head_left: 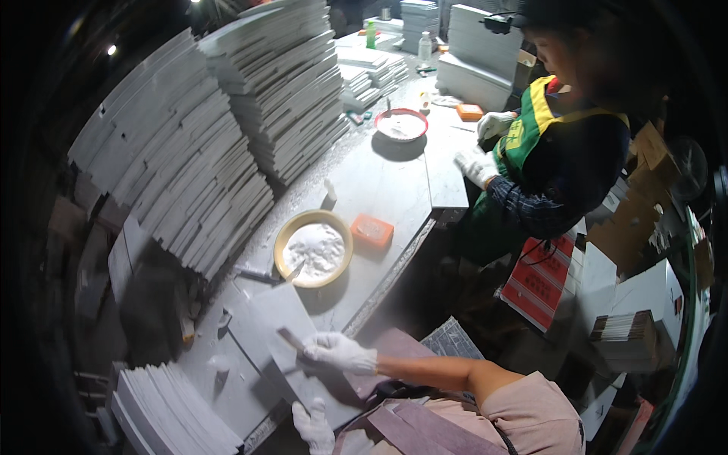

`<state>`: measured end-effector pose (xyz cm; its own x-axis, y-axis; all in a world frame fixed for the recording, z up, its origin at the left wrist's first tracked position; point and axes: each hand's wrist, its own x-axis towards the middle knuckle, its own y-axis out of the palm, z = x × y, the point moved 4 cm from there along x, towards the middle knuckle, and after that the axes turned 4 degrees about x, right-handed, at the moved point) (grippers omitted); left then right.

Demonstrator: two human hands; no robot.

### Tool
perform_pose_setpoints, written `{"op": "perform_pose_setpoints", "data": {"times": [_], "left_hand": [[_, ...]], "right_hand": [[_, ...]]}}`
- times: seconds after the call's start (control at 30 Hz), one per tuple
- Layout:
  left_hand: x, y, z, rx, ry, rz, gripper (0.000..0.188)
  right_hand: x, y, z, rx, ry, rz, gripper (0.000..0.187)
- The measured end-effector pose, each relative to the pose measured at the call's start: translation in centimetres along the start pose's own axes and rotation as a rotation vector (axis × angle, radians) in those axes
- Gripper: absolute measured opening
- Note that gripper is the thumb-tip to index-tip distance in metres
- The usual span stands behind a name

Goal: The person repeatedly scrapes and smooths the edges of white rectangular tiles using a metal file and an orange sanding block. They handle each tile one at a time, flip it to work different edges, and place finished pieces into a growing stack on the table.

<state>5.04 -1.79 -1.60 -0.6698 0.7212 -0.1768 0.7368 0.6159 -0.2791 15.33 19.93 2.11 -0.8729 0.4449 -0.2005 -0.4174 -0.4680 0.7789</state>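
Observation:
A flat whitish tile (pixel 282 311) lies slanted across the near part of the worktable. My right hand (pixel 339 353), in a white glove, is closed on a flat brown scraper (pixel 290 338) and holds it over the tile's face. The scraper is slightly blurred, so whether it touches is unclear. At the tile's near edge, my gloved left hand (pixel 312 426) grips the border; some of its fingers are hidden. Just beyond the tile stands a tan bowl (pixel 350 250) of white powder or paste, with a thin tool sticking out. An orange box-shaped thing (pixel 372 230) sits beside it.
Tall stacks of tiles (pixel 280 91) line the left side, with another stack (pixel 171 409) near left. Across the worktable (pixel 364 186), a co-worker in a green apron (pixel 535 133) stands by a red-rimmed bowl (pixel 400 125). Cartons (pixel 626 334) stand at right.

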Motion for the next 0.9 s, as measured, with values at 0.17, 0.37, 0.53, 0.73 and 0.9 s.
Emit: {"op": "perform_pose_setpoints", "data": {"times": [0.17,0.37,0.53,0.73,0.9], "left_hand": [[3.3,3.1,-8.1,0.356,-0.003,0.334,0.047],[10.9,5.3,-9.4,0.130,0.067,0.236,0.077],[14.1,8.4,-9.5,-0.209,-0.068,0.202,0.062],[14.1,9.2,-7.4,-0.287,-0.057,0.198,0.059],[15.4,9.7,-4.5,-0.175,-0.134,0.236,0.058]], "right_hand": [[-2.1,-1.1,4.4,-0.717,-0.181,-0.311,0.021],[-2.9,-1.4,5.3,-0.672,-0.239,-0.325,0.013],[-3.2,-2.0,5.4,-0.845,-0.283,-0.220,0.015],[-3.9,-4.1,5.9,-0.620,0.040,-0.186,0.017],[-4.6,-5.0,8.2,-0.728,-0.050,-0.181,0.019]]}}
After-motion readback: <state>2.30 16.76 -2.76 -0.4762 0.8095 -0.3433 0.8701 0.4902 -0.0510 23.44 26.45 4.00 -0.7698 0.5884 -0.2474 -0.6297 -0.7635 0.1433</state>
